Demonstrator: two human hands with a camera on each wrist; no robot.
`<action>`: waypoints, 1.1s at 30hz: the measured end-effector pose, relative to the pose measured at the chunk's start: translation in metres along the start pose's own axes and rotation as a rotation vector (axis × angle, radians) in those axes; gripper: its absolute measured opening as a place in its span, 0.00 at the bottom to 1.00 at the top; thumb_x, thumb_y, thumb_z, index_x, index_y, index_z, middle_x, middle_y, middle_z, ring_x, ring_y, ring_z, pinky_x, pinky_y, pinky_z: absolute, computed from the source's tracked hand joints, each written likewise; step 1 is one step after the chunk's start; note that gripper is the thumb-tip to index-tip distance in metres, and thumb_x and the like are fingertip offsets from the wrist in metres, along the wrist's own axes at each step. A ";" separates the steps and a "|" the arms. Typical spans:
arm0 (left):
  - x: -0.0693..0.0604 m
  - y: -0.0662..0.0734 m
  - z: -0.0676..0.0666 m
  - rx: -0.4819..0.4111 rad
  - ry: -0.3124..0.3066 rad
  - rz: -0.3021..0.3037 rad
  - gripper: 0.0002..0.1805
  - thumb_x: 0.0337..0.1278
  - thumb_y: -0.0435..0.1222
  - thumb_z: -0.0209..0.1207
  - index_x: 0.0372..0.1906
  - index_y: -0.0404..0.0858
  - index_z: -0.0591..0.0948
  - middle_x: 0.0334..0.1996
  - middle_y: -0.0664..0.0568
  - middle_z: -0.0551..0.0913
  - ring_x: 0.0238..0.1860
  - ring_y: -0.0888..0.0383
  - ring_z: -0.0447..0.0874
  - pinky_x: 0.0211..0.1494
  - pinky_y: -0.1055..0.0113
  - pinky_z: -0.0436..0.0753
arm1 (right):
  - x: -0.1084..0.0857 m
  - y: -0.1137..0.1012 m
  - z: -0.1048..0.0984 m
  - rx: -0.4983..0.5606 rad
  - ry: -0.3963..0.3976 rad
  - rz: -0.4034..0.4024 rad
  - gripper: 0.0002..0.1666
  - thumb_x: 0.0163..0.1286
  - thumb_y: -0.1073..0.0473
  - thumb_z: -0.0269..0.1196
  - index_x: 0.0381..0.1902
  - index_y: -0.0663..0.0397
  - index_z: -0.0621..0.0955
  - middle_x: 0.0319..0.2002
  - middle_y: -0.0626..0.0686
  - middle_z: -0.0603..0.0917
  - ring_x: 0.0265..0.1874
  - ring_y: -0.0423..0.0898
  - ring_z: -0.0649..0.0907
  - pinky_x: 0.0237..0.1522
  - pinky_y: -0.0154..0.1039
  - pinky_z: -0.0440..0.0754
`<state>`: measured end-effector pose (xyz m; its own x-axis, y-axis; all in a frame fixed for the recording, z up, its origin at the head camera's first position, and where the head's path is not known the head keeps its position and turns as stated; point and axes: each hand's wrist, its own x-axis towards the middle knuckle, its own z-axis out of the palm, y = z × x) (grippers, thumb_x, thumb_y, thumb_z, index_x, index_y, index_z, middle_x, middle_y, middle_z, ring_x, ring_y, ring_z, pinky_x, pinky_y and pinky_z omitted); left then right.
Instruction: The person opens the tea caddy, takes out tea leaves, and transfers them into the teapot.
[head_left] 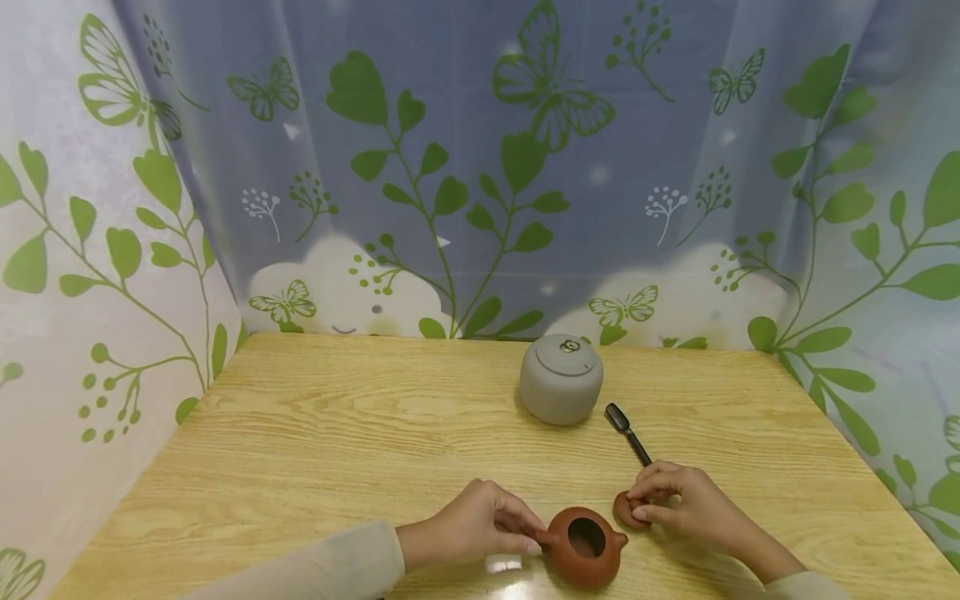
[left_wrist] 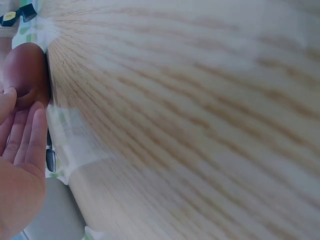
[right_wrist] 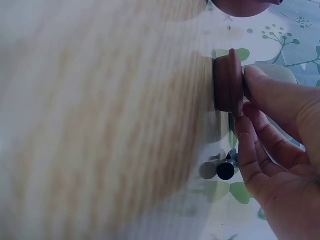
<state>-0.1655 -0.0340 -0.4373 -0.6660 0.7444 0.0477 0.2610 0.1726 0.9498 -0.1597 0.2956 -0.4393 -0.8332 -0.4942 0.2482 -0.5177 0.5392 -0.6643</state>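
A small reddish-brown clay teapot (head_left: 588, 575) stands uncovered on the wooden table, its round mouth facing up and its spout to the right. My left hand (head_left: 483, 525) pinches the teapot's handle between thumb and fingers; the left wrist view also shows the teapot (left_wrist: 25, 65) at those fingertips. To the right of the spout, my right hand (head_left: 690, 504) pinches the teapot's round lid (head_left: 625, 512) by its knob. In the right wrist view the lid (right_wrist: 235, 82) is low at the tabletop; whether it touches cannot be told.
Behind the lid lies a dark tea scoop (head_left: 628, 433), its near end hidden by the right hand. A grey lidded jar (head_left: 561, 390) stands farther back. Patterned curtains (head_left: 465, 167) enclose the wooden table (head_left: 337, 433) at the back and sides.
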 end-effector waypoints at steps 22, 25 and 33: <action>0.001 0.004 -0.007 0.022 -0.025 -0.006 0.14 0.54 0.37 0.68 0.44 0.35 0.86 0.39 0.53 0.88 0.37 0.68 0.85 0.42 0.75 0.82 | 0.006 -0.003 -0.006 -0.008 -0.007 -0.002 0.11 0.62 0.59 0.68 0.41 0.57 0.85 0.40 0.52 0.83 0.35 0.35 0.80 0.35 0.35 0.82; 0.003 0.007 -0.015 0.049 -0.017 -0.016 0.18 0.55 0.39 0.67 0.48 0.35 0.85 0.44 0.50 0.87 0.43 0.65 0.85 0.44 0.75 0.81 | 0.010 -0.006 -0.013 -0.034 -0.006 0.036 0.13 0.64 0.58 0.67 0.44 0.57 0.85 0.43 0.53 0.83 0.36 0.37 0.81 0.37 0.38 0.82; 0.013 0.008 -0.042 0.177 0.058 -0.066 0.25 0.56 0.45 0.66 0.57 0.39 0.81 0.56 0.52 0.81 0.58 0.55 0.78 0.50 0.72 0.80 | 0.031 -0.016 -0.028 -0.133 0.064 0.078 0.17 0.65 0.56 0.66 0.52 0.49 0.82 0.51 0.50 0.82 0.49 0.46 0.81 0.44 0.45 0.82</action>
<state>-0.2012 -0.0505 -0.4157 -0.7234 0.6903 0.0098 0.3308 0.3342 0.8825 -0.1828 0.2910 -0.4012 -0.8802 -0.4054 0.2469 -0.4688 0.6616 -0.5852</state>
